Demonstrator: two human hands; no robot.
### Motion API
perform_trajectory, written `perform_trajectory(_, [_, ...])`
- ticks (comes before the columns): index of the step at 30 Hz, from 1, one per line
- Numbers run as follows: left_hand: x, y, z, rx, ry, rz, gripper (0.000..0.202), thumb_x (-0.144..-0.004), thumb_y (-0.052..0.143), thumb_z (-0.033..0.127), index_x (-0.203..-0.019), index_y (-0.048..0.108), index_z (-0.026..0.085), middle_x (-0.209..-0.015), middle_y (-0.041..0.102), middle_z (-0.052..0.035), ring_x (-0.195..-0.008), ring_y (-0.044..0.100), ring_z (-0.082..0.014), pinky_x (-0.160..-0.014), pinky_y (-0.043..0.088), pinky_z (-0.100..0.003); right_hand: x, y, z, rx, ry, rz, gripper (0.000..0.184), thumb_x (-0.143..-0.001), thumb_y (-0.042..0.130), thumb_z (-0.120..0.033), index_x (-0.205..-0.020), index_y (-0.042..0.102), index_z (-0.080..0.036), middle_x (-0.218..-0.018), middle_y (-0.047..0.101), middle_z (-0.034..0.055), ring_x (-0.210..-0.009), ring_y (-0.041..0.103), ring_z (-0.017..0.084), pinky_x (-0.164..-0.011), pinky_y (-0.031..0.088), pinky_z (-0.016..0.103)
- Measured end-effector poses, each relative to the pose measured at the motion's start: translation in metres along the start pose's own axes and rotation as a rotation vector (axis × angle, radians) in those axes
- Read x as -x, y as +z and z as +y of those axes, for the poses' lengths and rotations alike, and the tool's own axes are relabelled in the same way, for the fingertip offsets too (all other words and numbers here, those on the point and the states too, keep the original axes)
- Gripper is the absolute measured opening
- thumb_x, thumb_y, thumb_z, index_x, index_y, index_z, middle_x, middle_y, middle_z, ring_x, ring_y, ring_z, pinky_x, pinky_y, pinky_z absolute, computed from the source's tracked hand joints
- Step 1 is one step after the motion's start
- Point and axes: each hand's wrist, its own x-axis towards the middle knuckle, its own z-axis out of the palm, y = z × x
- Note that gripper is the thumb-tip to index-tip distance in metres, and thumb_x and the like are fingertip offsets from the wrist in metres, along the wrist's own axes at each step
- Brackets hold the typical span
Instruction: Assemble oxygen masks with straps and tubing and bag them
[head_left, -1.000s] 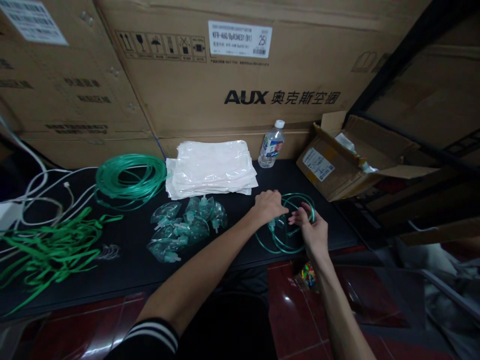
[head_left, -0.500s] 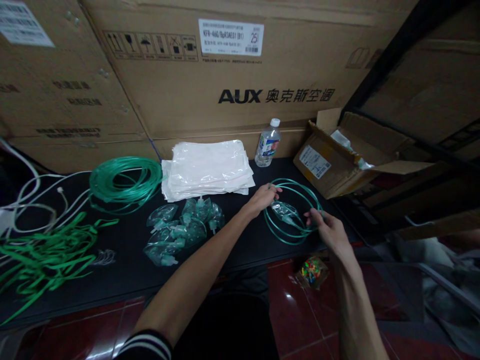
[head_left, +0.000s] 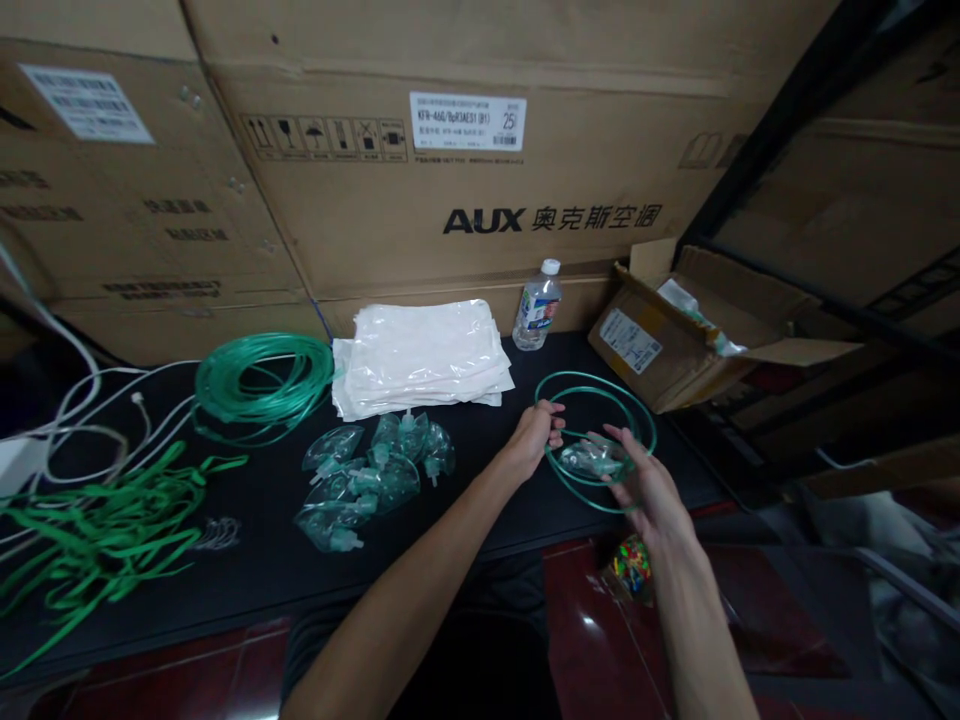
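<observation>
On the right part of the black table, my left hand pinches the left side of a loosely coiled green tube. Inside the loops is a clear oxygen mask. My right hand has its fingers around the right end of this mask, beside the tubing; part of the grip is hidden. Several clear green-tinted oxygen masks lie in a heap left of my left forearm.
Flat white plastic bags are stacked at the back, beside a water bottle. An opened carton stands back right. Leftward lie a green tubing coil, green straps and white cables. Large cardboard boxes form the back.
My right hand has shifted from the coil's right edge onto the mask, its fingers more spread. The left hand has slid slightly lower along the tube. The view has tilted upward a little.
</observation>
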Motion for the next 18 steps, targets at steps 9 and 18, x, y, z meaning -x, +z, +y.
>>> perform_trajectory(9, [0.022, -0.005, -0.007, -0.127, 0.029, -0.046, 0.033, -0.101, 0.063, 0.041, -0.121, 0.066, 0.015, -0.114, 0.070, -0.0085, -0.093, 0.070, -0.0207, -0.081, 0.061, -0.040, -0.013, 0.009, -0.001, -0.086, 0.017, 0.026, 0.017, -0.094, 0.074, -0.033, -0.098, 0.068, -0.017, -0.072, 0.073, -0.0018, -0.061, 0.075, 0.017, -0.061, 0.065, 0.032])
perform_trajectory(18, [0.023, -0.011, -0.006, -0.346, 0.212, 0.063, 0.055, -0.107, 0.033, 0.061, -0.116, 0.064, 0.017, -0.094, 0.066, -0.0048, -0.073, 0.063, -0.0160, -0.067, 0.052, -0.031, -0.007, 0.015, -0.014, 0.054, 0.131, -0.056, 0.041, -0.072, 0.093, -0.045, -0.090, 0.076, -0.013, -0.051, 0.054, -0.0074, -0.035, 0.045, 0.006, -0.043, 0.059, 0.023])
